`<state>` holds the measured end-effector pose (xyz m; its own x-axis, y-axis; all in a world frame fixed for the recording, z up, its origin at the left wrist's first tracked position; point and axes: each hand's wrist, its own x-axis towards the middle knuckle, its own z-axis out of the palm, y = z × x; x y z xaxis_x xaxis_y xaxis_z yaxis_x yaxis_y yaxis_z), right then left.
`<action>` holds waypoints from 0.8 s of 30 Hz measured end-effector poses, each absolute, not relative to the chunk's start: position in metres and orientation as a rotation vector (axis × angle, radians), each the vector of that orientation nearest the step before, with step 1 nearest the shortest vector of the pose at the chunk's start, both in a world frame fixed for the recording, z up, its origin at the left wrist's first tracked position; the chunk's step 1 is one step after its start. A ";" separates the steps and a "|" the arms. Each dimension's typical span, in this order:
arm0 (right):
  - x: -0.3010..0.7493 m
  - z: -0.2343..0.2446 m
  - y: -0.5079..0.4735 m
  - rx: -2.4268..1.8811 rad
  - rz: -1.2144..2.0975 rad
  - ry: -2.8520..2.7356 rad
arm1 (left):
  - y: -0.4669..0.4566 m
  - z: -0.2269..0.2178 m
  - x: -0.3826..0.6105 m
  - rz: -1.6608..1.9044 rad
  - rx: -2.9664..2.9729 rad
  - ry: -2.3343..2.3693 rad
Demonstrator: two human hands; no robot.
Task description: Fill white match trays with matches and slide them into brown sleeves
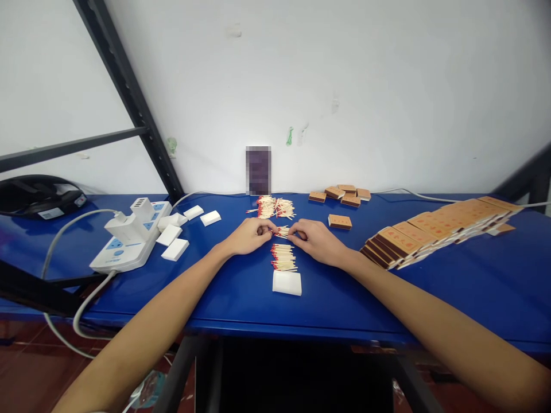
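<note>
Between my two hands lies a small bunch of matches (282,232), red heads toward the left. My left hand (252,234) is closed, its fingertips pinching the head end of the bunch. From the other side my right hand (317,240) pinches the plain ends, fingers curled. Just nearer to me, a row of loose matches (283,257) lies flat on the blue table. Below that row is a white matchbox tray (287,283). Beyond my hands, a larger heap of matches (275,206) is spread near the wall.
Left stand several white trays (175,249) beside a white power strip (124,235) with cables. On the right are a long stack of matchboxes (439,226), a single matchbox (340,221) and several more boxes (350,201) behind it. A black metal frame (129,74) rises at left.
</note>
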<state>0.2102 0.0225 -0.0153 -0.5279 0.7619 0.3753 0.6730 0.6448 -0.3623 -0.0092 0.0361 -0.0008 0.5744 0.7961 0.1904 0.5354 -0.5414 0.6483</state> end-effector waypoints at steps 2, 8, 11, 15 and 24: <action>0.210 -0.015 0.022 -1.121 0.238 -2.371 | 0.036 -0.001 -0.009 0.643 2.285 1.048; 0.210 -0.011 0.016 -1.074 0.317 -2.386 | 0.036 -0.001 -0.010 0.635 2.304 1.051; 0.212 -0.010 0.017 -1.099 0.321 -2.336 | 0.035 -0.001 -0.010 0.636 2.312 1.053; 0.214 -0.013 0.022 -1.086 0.273 -2.363 | 0.034 0.000 -0.010 0.632 2.325 1.029; 0.214 -0.014 0.024 -1.032 0.255 -2.447 | 0.033 0.002 -0.009 0.589 2.368 1.006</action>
